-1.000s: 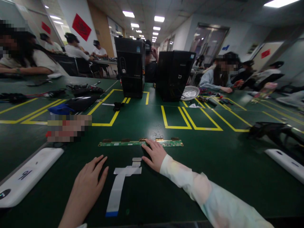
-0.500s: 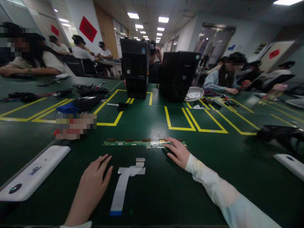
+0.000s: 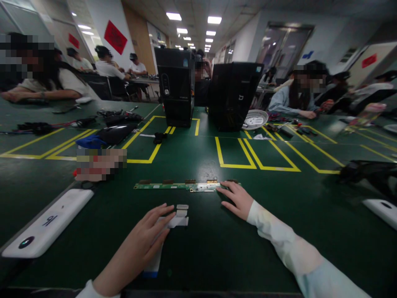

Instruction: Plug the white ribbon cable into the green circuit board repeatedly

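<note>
A long, thin green circuit board [image 3: 176,186] lies crosswise on the dark green table, with several brown-gold tabs along its far edge. My right hand [image 3: 238,200] rests at the board's right end, its fingers spread and the fingertips on or just over it. Nearer to me lies a white flat ribbon cable [image 3: 179,221], folded into a cross shape, with a connector at its far end and a blue strip at its near end. Over the cable's left part reaches my left hand [image 3: 151,231], fingers stretched out, hiding its middle. Whether those fingertips touch the cable I cannot tell.
White oblong devices lie at left [image 3: 46,223] and right [image 3: 382,213]. Two black computer towers [image 3: 175,89] [image 3: 234,95] stand at the back. A white basket [image 3: 256,119], cables and yellow tape outlines [image 3: 237,167] are on the table. Several people sit around.
My left hand has moved right and slightly forward, from beside the ribbon cable to over it. My right hand stays at the board's right end, with hardly any shift.
</note>
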`<state>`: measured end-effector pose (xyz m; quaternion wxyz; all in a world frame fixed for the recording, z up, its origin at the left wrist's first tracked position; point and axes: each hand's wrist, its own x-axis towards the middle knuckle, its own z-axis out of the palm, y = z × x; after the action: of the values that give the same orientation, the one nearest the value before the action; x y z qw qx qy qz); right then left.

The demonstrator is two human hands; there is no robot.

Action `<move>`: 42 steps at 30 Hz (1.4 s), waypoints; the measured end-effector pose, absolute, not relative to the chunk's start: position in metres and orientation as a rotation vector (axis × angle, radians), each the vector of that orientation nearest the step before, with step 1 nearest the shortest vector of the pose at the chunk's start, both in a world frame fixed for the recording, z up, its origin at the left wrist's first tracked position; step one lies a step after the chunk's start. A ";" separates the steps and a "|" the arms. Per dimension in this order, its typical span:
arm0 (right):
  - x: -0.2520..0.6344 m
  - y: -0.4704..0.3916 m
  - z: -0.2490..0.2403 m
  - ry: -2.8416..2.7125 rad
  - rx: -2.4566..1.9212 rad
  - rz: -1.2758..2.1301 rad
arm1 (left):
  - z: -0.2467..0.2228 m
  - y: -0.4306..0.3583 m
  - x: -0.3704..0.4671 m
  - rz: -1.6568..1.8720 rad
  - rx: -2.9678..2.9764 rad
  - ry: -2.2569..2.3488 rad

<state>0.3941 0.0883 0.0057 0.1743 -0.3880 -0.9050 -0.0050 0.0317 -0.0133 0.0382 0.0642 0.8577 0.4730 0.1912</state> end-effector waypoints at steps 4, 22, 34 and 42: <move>0.393 0.085 0.009 -2.584 -1.117 -0.016 | 0.042 -0.004 0.049 0.385 2.695 1.300; 0.386 0.078 0.017 -2.614 -1.138 0.038 | 0.040 0.032 0.133 0.340 2.793 1.125; 0.385 0.075 0.016 -2.616 -1.145 0.076 | 0.037 0.035 0.130 0.296 2.801 1.081; 0.383 0.071 0.018 -2.616 -1.167 0.073 | 0.041 0.033 0.133 0.253 2.825 1.125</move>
<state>0.3833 0.0713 0.0180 0.1376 -0.4033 -0.9043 0.0251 0.1333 0.0333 0.0409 0.0451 0.9249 0.3684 0.0829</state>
